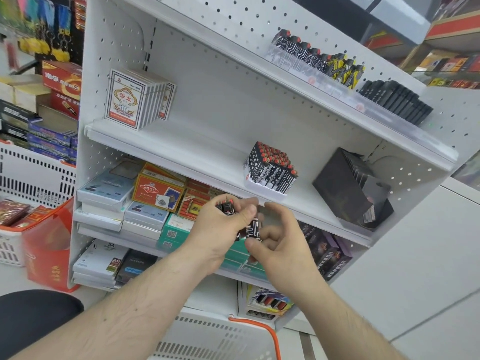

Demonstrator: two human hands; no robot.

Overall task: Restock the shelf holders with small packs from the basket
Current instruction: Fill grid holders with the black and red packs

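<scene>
Left hand [220,227] curls its grip tightly round several small packs [228,207], while the right hand's [280,237] half-open fingers pinch one pack [253,229] between them.

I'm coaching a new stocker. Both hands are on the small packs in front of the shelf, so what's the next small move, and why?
Probably lift one small black-and-white patterned pack from the left hand with the right hand toward the clear plastic holder on the upper shelf. The left grip holds several packs, and that holder carries matching ones.

Two hands [223,229] — two white baskets [207,339] — one red bag [49,245].
</scene>
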